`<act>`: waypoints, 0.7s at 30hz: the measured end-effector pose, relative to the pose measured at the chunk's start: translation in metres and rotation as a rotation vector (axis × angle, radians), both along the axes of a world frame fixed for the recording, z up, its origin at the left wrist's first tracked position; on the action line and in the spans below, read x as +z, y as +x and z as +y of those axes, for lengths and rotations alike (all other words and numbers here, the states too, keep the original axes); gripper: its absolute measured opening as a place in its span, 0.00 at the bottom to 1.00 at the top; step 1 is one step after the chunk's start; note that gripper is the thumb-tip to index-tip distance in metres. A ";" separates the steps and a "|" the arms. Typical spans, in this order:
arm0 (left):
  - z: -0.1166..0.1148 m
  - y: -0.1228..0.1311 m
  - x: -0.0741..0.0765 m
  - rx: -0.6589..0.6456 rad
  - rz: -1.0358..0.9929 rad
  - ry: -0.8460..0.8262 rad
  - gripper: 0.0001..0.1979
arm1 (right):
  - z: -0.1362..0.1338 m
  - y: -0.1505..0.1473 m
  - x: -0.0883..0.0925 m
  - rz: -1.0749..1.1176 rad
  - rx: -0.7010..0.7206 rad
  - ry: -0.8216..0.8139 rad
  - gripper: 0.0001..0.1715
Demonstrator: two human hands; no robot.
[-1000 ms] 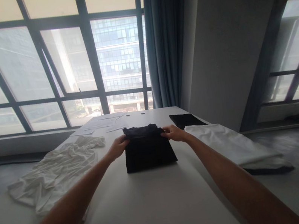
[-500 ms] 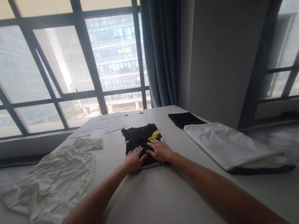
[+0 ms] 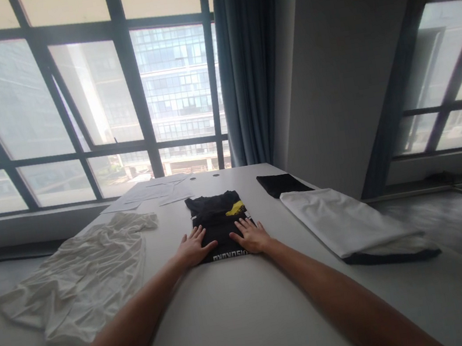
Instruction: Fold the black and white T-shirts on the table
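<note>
A folded black shirt (image 3: 222, 230) with a yellow patch and white lettering along its near edge lies flat on the white table (image 3: 230, 326). On its left edge rests my left hand (image 3: 192, 247), palm down with fingers spread. My right hand (image 3: 251, 235) lies flat over the shirt's right side, its fingers apart too. Neither hand grips the cloth. Between the two thumbs the black fabric shows.
A crumpled white garment (image 3: 92, 273) lies on the left. Papers (image 3: 157, 191) are at the table's far left. To the right are a black folded cloth (image 3: 282, 184) and a white folded cloth (image 3: 350, 224) with a dark underside. Windows and a curtain (image 3: 246, 64) stand beyond.
My hands have moved apart, the left one outward to the shirt's left edge and the right one slightly outward. More of the shirt's middle and lettering shows. The view has shifted slightly.
</note>
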State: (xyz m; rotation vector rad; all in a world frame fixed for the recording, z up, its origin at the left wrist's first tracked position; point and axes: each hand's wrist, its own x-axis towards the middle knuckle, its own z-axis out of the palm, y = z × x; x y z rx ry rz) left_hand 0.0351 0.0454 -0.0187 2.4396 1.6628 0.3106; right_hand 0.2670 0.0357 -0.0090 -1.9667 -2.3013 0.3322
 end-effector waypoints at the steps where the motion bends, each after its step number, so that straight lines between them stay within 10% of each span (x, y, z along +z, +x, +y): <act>1: 0.000 -0.002 0.000 0.005 0.000 -0.022 0.45 | 0.000 0.000 -0.002 0.007 -0.001 -0.002 0.49; 10: -0.008 -0.037 0.028 -0.308 -0.023 -0.113 0.53 | -0.002 0.049 0.030 0.221 0.245 0.083 0.33; 16: -0.018 -0.049 0.033 -0.435 -0.082 0.068 0.22 | -0.015 0.061 0.050 0.061 0.349 -0.062 0.27; 21: -0.027 -0.049 0.031 -0.397 -0.115 0.117 0.21 | -0.022 0.051 0.046 0.061 0.227 0.169 0.13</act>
